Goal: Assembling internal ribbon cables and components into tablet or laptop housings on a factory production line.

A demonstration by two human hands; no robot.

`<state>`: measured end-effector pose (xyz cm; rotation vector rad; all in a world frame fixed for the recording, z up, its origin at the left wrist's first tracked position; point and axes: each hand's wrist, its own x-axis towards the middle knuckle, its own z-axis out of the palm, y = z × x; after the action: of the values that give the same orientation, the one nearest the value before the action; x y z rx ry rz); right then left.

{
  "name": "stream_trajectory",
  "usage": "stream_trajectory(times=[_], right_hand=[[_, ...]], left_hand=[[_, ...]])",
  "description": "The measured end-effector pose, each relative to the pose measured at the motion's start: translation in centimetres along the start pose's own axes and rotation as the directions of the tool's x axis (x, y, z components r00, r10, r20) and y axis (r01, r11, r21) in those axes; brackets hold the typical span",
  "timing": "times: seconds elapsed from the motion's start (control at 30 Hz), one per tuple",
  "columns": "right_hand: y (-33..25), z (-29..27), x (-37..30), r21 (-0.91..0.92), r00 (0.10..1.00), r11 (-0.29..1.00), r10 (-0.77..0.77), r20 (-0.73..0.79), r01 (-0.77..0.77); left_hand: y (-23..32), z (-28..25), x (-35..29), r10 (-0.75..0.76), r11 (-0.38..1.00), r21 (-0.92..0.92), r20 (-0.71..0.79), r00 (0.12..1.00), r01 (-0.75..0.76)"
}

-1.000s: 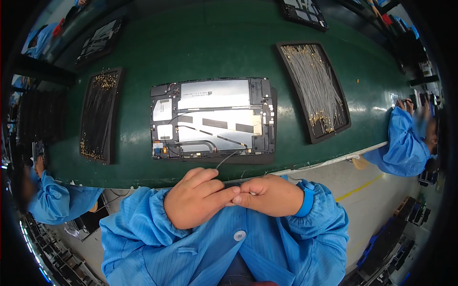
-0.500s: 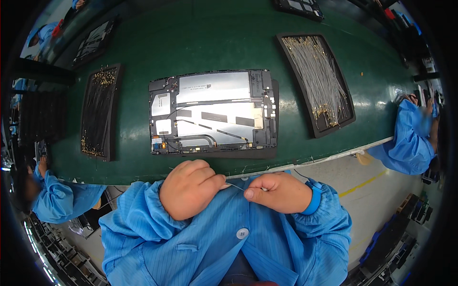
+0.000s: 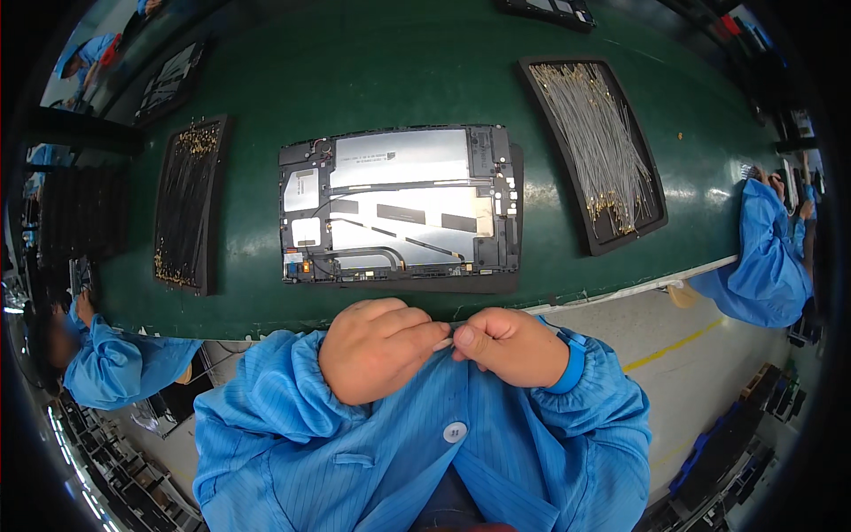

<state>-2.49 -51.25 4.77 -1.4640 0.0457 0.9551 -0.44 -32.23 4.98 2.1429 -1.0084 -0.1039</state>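
1. Wire (image 3: 442,343), thin and pale, is pinched between the fingertips of the left hand (image 3: 379,348) and the right hand (image 3: 511,346), which meet close to the chest.
2. It is judged light, limp and easily kinked; a hold near its ends is advised.
3. Both hands are curled narrow, knuckles up.
4. An opened tablet (image 3: 399,208) lies just beyond them on the green table (image 3: 372,71).

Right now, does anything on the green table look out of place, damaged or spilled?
Nothing stands out. The opened tablet lies flat on its dark mat, with a tray of thin cables on each side. Both hands pinch something small and pale near the table edge.
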Motion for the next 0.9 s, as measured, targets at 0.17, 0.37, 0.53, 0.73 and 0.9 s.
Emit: stream_trajectory(times=[0.17,0.37,0.53,0.73,0.9], right_hand=[[-0.3,0.1,0.9,0.443,0.933,0.897,0.155,-0.325,0.006],[-2.1,0.1,2.7,0.493,0.766,0.744,-0.039,-0.641,0.45],[-0.3,0.8,4.0,0.037,0.466,0.76,-0.359,-0.808,0.649],[1.5,1.3,4.6,-0.207,0.373,0.715,-0.562,-0.739,0.668],[2.3,1.4,5.2,-0.236,0.363,0.688,-0.604,-0.709,0.686]], left_hand=[[-0.8,1.0,0.9,0.003,0.965,0.255,-0.243,0.97,0.061],[-2.1,1.6,1.8,-0.132,0.945,0.277,-0.166,0.977,0.175],[-2.1,1.6,1.7,-0.126,0.942,0.287,-0.175,0.976,0.173],[-2.0,1.4,1.8,-0.142,0.928,0.324,-0.146,0.979,0.183],[-2.0,1.4,1.7,-0.16,0.923,0.33,-0.131,0.978,0.196]])
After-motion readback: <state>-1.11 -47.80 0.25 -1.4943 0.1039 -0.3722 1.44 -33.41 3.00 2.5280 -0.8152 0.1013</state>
